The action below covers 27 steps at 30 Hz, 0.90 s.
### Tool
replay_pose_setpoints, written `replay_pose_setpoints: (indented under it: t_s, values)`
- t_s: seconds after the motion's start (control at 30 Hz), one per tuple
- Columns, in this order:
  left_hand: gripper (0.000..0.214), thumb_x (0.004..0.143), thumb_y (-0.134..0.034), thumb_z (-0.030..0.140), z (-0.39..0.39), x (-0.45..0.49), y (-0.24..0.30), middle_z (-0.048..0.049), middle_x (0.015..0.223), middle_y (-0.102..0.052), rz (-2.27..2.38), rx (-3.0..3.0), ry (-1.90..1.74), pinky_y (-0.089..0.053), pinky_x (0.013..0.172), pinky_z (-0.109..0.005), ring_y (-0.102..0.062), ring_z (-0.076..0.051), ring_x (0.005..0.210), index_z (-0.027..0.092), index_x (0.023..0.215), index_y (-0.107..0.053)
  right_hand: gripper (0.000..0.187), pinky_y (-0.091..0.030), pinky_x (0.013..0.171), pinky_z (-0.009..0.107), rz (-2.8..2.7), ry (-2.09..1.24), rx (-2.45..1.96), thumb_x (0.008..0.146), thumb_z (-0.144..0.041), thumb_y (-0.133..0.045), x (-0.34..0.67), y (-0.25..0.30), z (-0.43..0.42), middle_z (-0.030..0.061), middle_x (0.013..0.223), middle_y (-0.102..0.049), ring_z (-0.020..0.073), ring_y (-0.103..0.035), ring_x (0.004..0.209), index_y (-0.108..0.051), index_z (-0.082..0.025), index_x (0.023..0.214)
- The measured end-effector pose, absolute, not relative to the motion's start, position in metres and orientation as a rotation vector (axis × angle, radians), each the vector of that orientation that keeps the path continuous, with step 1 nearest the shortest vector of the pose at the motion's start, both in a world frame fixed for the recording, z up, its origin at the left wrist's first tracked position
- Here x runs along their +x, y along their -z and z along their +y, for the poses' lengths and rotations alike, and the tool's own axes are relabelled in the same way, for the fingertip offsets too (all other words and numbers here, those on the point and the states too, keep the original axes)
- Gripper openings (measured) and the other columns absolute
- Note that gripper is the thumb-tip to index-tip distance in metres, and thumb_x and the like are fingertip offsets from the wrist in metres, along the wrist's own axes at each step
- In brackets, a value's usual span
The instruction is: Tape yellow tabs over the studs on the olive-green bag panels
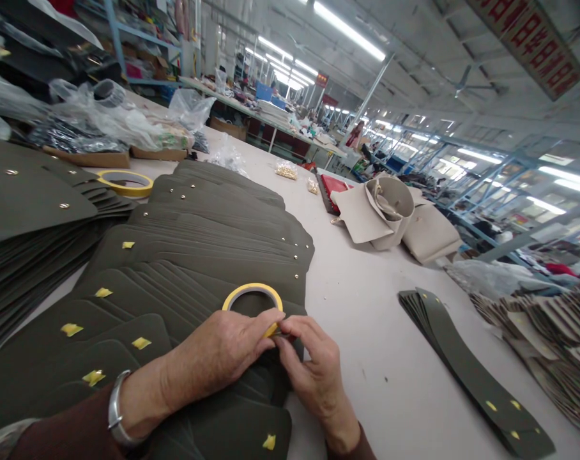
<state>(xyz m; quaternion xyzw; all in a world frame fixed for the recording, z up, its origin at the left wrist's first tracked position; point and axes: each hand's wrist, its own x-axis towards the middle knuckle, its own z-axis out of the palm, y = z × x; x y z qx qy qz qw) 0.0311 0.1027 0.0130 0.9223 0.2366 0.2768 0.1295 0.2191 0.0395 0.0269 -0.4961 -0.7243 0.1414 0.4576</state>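
A roll of yellow tape (230, 299) is pinched near its lower right edge by my left hand (227, 345), over the dark green panels. My right hand (316, 367) meets it there, thumb and forefinger closed at the edge of the roll. What lies between those right fingertips is too small to make out. Beneath both hands spreads a fanned stack of dark green panels (213, 230), some bearing small metal studs and some with bits of yellow tape (94, 377) stuck on.
Another yellow tape roll (127, 190) lies at the back left beside more green panels (31, 191). Beige bag pieces (366, 214) stand on the table (352, 319) at the back right. Dark green straps (467, 358) and a pile of strips (553, 345) lie to the right.
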Motion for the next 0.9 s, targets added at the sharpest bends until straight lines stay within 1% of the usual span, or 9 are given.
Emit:
replay_pose_setpoints:
  t_s: [0.07,0.17,0.27,0.37,0.47,0.57,0.63,0.77,0.9]
  values:
    - [0.035,0.096,-0.049,0.017,0.102,0.032,-0.014,-0.002,0.09,-0.074,0.69,2.676,-0.805,-0.055,0.065,-0.027,-0.073,-0.019,0.076,0.02,0.129,-0.039,0.017,-0.054,0.074,0.028,-1.818,-0.318,-1.217,0.089,-0.01,-0.055,0.217,-0.026,0.04,0.0048,0.085,-0.072,0.0163,-0.066,0.079,-0.068,-0.022,0.091]
    - [0.028,0.096,-0.046,0.014,0.102,0.034,-0.015,-0.0013,0.089,-0.073,0.655,2.678,-0.885,-0.053,0.064,-0.024,-0.072,-0.017,0.075,0.021,0.123,-0.043,0.019,-0.052,0.066,0.027,-1.857,-0.181,-1.238,0.088,-0.01,-0.052,0.215,-0.023,0.041,0.0031,0.074,-0.07,0.0154,-0.064,0.067,-0.066,-0.021,0.081]
    - [0.016,0.097,-0.041,0.014,0.102,0.036,-0.015,0.0005,0.082,-0.069,0.615,2.674,-0.901,-0.05,0.065,-0.022,-0.069,-0.014,0.072,0.021,0.106,-0.052,0.02,-0.049,0.06,0.026,-1.85,-0.018,-1.257,0.085,-0.009,-0.051,0.214,-0.019,0.04,0.0025,0.066,-0.068,0.0155,-0.062,0.061,-0.065,-0.021,0.077]
    - [0.02,0.099,-0.038,0.015,0.103,0.039,-0.015,0.0015,0.073,-0.062,0.649,2.693,-0.871,-0.046,0.059,-0.022,-0.063,-0.014,0.063,0.021,0.09,-0.054,0.017,-0.049,0.06,0.026,-1.793,0.016,-1.297,0.082,-0.009,-0.054,0.212,-0.018,0.039,0.003,0.067,-0.069,0.0156,-0.063,0.06,-0.066,-0.02,0.078]
    - [0.028,0.1,-0.034,0.016,0.103,0.04,-0.016,0.0015,0.068,-0.056,0.679,2.731,-0.902,-0.041,0.052,-0.023,-0.057,-0.014,0.057,0.021,0.081,-0.053,0.013,-0.048,0.057,0.025,-1.639,-0.172,-1.418,0.08,-0.013,-0.058,0.206,-0.02,0.037,0.002,0.065,-0.068,0.0145,-0.061,0.057,-0.068,-0.02,0.074]
    - [0.029,0.1,-0.033,0.016,0.099,0.041,-0.018,0.0017,0.067,-0.053,0.66,2.708,-1.0,-0.039,0.051,-0.023,-0.053,-0.013,0.055,0.02,0.079,-0.052,0.01,-0.046,0.05,0.023,-1.323,-0.612,-1.519,0.077,-0.021,-0.062,0.202,-0.022,0.038,-0.0002,0.057,-0.065,0.0126,-0.059,0.049,-0.067,-0.018,0.069]
    - [0.026,0.099,-0.035,0.013,0.095,0.042,-0.019,0.0017,0.068,-0.054,0.611,2.671,-1.042,-0.04,0.054,-0.023,-0.053,-0.013,0.057,0.02,0.081,-0.053,0.011,-0.046,0.046,0.022,-1.104,-0.839,-1.524,0.074,-0.026,-0.065,0.205,-0.022,0.042,-0.0016,0.053,-0.062,0.0114,-0.058,0.044,-0.066,-0.017,0.068]
    - [0.02,0.098,-0.041,0.013,0.097,0.041,-0.02,0.0003,0.072,-0.057,0.662,2.736,-0.989,-0.043,0.059,-0.026,-0.055,-0.016,0.063,0.02,0.085,-0.054,0.024,-0.047,0.043,0.02,-0.795,-1.017,-1.508,0.066,-0.036,-0.077,0.229,-0.018,0.051,-0.0026,0.05,-0.061,0.0096,-0.057,0.042,-0.068,-0.014,0.071]
    - [0.011,0.093,-0.052,0.011,0.108,0.037,-0.021,-0.0033,0.08,-0.063,0.956,2.928,-0.652,-0.046,0.065,-0.034,-0.059,-0.022,0.073,0.019,0.086,-0.057,0.037,-0.054,0.049,0.02,-0.712,-1.108,-1.507,0.059,-0.041,-0.086,0.252,-0.013,0.055,0.0003,0.058,-0.067,0.0096,-0.06,0.05,-0.073,-0.012,0.078]
